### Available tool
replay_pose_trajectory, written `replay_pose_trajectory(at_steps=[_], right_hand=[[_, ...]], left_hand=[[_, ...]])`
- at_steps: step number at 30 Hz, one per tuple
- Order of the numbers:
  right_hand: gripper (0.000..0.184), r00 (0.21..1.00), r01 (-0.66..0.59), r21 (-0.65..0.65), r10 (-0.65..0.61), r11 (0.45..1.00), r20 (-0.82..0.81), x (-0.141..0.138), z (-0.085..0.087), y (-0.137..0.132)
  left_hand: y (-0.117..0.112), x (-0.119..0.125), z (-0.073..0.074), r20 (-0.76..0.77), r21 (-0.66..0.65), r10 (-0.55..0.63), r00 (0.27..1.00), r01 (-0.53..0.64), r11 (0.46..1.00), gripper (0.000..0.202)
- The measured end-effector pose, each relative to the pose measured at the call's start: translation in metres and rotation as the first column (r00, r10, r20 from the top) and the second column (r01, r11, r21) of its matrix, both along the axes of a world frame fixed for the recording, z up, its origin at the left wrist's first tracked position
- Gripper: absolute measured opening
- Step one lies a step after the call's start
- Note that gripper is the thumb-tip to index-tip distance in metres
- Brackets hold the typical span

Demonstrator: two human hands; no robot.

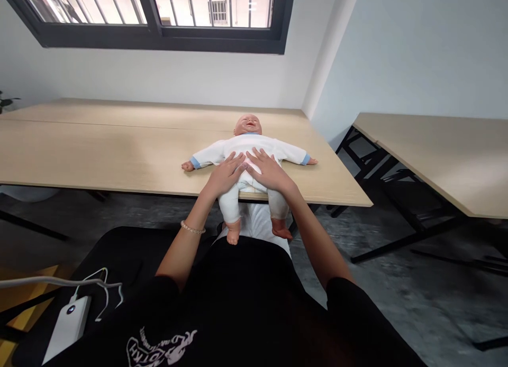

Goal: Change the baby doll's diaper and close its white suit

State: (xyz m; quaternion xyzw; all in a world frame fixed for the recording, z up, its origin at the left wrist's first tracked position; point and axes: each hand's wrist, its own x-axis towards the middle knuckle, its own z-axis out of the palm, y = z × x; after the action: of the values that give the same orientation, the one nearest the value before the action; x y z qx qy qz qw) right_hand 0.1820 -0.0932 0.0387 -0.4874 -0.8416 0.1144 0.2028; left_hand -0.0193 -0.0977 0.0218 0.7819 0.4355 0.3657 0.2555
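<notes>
A baby doll in a white romper with blue cuffs lies on its back at the near edge of a long wooden table. Its arms are spread and its legs hang over the edge. My left hand lies flat on the doll's belly with fingers stretched out. My right hand rests beside it on the belly, fingers also spread and flat. The fingertips of both hands nearly meet at the doll's middle. A bead bracelet circles my left wrist.
A second wooden table on black legs stands to the right, with a grey floor gap between the tables. A white power bank with white cables lies on a black surface at lower left. A dark-framed window runs along the back wall.
</notes>
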Motion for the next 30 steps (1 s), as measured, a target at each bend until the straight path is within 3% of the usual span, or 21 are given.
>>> replay_pose_trajectory(at_steps=[11,13,15,17,19,21,23,25,27,30], right_hand=[[0.065,0.999,0.013,-0.025,-0.014,1.0,-0.045,-0.012,-0.005,0.009],[0.069,0.993,0.005,-0.047,-0.011,0.999,-0.114,-0.01,-0.008,0.011],[0.074,0.96,0.027,-0.048,-0.039,0.999,-0.277,-0.006,-0.013,0.012],[0.078,0.855,0.102,-0.026,-0.1,0.994,-0.509,0.001,-0.021,0.014],[0.076,0.681,0.218,-0.035,-0.177,0.975,-0.711,0.008,-0.031,0.014],[0.063,0.507,0.32,-0.118,-0.275,0.94,-0.817,0.016,-0.041,0.015],[0.045,0.348,0.365,-0.242,-0.373,0.899,-0.86,0.023,-0.048,0.016],[0.026,0.187,0.323,-0.355,-0.427,0.877,-0.885,0.031,-0.051,0.018],[0.013,0.035,0.226,-0.433,-0.452,0.872,-0.891,0.04,-0.051,0.02],[0.011,-0.056,0.049,-0.518,-0.515,0.854,-0.855,0.056,-0.045,0.024]], left_hand=[[0.009,-0.01,0.001,0.114,-0.107,-0.006,0.993,0.018,0.994,0.045],[0.009,-0.01,0.003,0.17,-0.146,-0.013,0.985,0.038,0.989,0.041],[0.011,-0.01,0.003,0.318,-0.204,0.0,0.948,0.069,0.977,0.036],[0.014,-0.01,0.001,0.536,-0.269,0.069,0.841,0.093,0.959,0.036],[0.019,-0.012,-0.004,0.71,-0.338,0.224,0.668,0.045,0.94,0.039],[0.025,-0.016,-0.009,0.773,-0.432,0.412,0.482,-0.075,0.899,0.033],[0.03,-0.022,-0.013,0.763,-0.522,0.539,0.356,-0.152,0.84,0.021],[0.033,-0.029,-0.016,0.748,-0.577,0.589,0.306,-0.14,0.805,0.013],[0.034,-0.036,-0.015,0.739,-0.604,0.602,0.303,-0.096,0.791,0.012],[0.036,-0.043,-0.011,0.704,-0.644,0.608,0.367,-0.032,0.764,0.016]])
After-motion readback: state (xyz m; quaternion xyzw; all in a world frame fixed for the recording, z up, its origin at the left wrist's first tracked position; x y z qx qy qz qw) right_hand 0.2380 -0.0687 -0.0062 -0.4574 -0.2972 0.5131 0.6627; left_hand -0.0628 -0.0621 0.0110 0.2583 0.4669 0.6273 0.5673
